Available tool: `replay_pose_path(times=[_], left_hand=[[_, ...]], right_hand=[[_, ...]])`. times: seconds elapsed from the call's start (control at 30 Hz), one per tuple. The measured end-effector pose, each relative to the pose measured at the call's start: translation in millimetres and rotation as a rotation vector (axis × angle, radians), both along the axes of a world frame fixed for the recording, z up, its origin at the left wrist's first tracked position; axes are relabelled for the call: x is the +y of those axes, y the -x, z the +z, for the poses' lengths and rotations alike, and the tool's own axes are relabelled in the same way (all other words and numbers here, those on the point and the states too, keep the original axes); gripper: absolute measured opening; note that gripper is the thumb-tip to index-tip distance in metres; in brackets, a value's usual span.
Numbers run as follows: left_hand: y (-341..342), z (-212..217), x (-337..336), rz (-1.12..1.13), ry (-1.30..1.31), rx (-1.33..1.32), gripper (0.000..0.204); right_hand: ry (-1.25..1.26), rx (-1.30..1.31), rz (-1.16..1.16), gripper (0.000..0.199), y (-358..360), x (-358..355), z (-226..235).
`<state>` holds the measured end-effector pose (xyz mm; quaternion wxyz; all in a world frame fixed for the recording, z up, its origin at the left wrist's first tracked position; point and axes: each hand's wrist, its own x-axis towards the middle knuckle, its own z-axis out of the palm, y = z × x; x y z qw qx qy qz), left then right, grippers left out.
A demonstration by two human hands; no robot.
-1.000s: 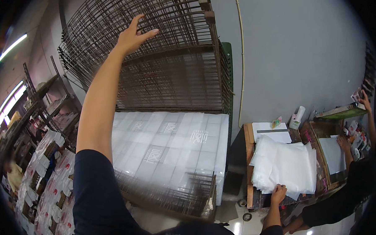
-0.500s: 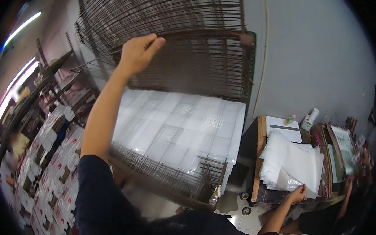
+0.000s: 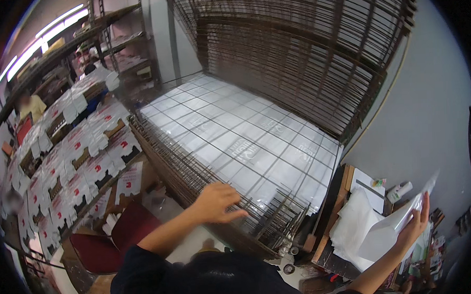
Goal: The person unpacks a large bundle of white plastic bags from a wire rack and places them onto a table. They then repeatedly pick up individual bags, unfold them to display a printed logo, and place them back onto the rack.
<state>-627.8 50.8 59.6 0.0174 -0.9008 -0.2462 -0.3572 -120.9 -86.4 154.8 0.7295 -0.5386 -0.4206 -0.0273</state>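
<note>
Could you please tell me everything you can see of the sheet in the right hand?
The thin, translucent whitish sheet looks like flexible plastic, glossy near the right hand that holds it. It is bent and tilted, one end rising past the hand. Its lower part overlaps the pale sheet stack in view; whether they touch is unclear.

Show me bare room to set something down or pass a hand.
Bare floor shows between the red chair and wire rack. A hand could probably pass above the white sheets, before the raised shelves. Crowded: right-hand table with stacked film and bottle; left side with printed cutouts.
</note>
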Motion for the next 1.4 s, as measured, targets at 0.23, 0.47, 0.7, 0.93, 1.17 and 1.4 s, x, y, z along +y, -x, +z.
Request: replay_pose_path(times=[0.23, 0.47, 0.7, 0.93, 1.17, 1.4], left_hand=[[15.7, -82.9, 2.5, -0.109, 0.151, 0.005, 0.036], [48.9, -111.3, 30.6, -0.357, 0.181, 0.067, 0.031], [181.5, -75.0, 99.3, -0.058, 0.045, -0.28, 0.033], [351.9, -169.7, 83.6, 0.66, 0.027, -0.414, 0.028], [437.2, -357.9, -24.4, 1.278, 0.505, -0.293, 0.029], [482.7, -526.1, -182.3, 1.387, 1.855, -0.097, 0.052]], right_hand=[[0.269, -0.082, 0.75, 0.067, 149.5, 110.7, 85.4], [0.492, -0.271, 1.042, 0.067, 347.4, 220.5, 145.2], [0.632, -0.685, 1.306, 0.066, 538.1, 320.5, 176.4], [0.564, -0.792, 1.561, 0.068, 663.7, 414.8, 183.7], [0.396, -0.588, 1.31, 0.064, 664.8, 528.3, 160.0], [0.364, 0.044, 1.098, 0.064, 598.9, 650.5, -11.2]])
